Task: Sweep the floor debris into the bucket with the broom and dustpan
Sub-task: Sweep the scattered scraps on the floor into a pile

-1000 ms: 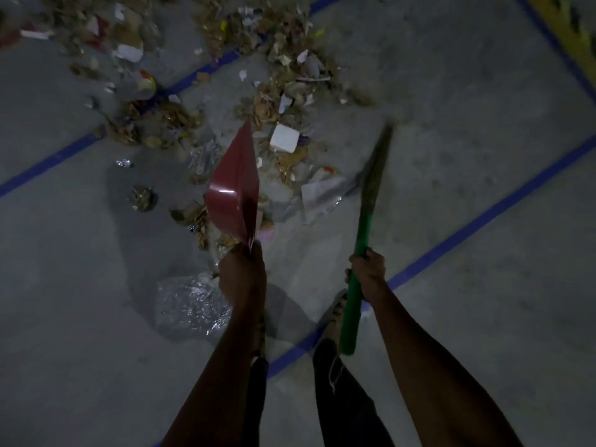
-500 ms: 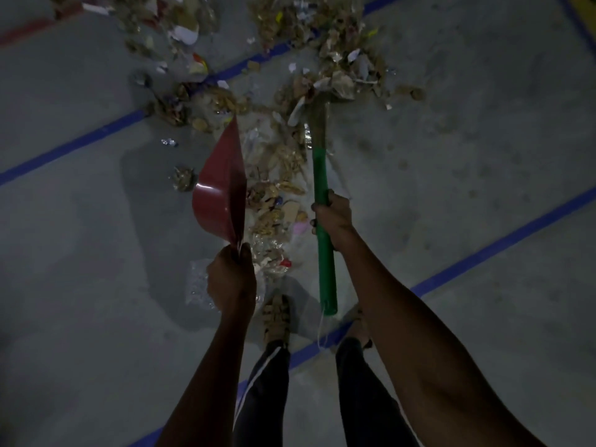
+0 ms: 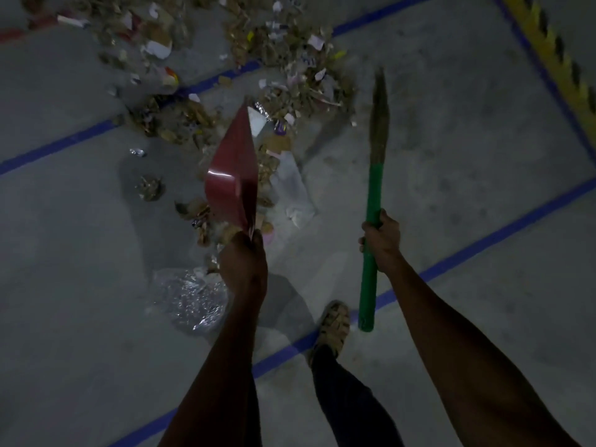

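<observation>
The floor debris [image 3: 290, 91] is spread in a loose heap of torn cardboard, paper scraps and wrappers across the grey concrete floor [image 3: 451, 188], mostly in the upper middle of the view, with a thinner trail running down toward the person's feet. A red dustpan [image 3: 233, 175] is held tilted on edge within this trail, its pointed far corner aimed at the heap; it is gripped at its near end by the left hand [image 3: 243, 262], whose fingers are curled round the handle. To the right of the debris, a broom [image 3: 374, 188] with a green handle and a brownish bristle head is held nearly upright in the view, the bristles pointing away and lying just right of the heap. The handle is clenched near its middle by the right hand [image 3: 380, 240]. Whether the bristles touch the floor cannot be told.

A crumpled clear plastic bag [image 3: 190, 298] lies on the floor just left of the left forearm. A sandalled foot [image 3: 332, 327] is planted on a blue floor line [image 3: 483, 240]. Yellow-and-black hazard striping [image 3: 554, 56] is seen along the upper right edge.
</observation>
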Available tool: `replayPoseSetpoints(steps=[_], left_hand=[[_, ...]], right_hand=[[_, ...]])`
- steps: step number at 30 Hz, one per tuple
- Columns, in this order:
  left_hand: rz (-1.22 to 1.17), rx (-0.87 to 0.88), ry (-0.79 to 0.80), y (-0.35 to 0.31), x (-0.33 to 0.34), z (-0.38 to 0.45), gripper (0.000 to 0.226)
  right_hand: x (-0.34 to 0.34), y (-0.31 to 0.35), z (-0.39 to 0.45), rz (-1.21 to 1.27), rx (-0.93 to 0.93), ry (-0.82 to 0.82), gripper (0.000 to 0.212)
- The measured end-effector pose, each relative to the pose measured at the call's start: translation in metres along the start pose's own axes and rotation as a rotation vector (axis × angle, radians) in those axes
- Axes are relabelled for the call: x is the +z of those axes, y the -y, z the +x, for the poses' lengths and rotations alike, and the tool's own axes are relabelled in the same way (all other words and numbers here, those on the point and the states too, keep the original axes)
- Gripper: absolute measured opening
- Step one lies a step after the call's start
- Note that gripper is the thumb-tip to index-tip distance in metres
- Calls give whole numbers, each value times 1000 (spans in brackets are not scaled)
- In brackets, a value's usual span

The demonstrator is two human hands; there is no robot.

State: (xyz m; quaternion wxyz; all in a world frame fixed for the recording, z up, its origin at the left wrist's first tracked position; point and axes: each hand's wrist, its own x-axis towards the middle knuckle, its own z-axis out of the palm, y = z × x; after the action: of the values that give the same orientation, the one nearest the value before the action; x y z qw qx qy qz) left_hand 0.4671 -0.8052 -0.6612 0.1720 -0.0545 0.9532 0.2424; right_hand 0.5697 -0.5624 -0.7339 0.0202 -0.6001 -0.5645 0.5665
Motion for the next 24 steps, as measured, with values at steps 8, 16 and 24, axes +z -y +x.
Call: replayPoseSetpoints(steps=[8,16,24], left_hand=[[-41,39,-40,-75,103,-1,41],[-97,41,-75,-104,141,6,46],[-31,-59,-87,-118,131,4,39]], right_hand=[[-50,25,159,-41,121,20,38],[-33,53,184,-237,63,371,39],[-52,81,122,-31,-142,459,30]])
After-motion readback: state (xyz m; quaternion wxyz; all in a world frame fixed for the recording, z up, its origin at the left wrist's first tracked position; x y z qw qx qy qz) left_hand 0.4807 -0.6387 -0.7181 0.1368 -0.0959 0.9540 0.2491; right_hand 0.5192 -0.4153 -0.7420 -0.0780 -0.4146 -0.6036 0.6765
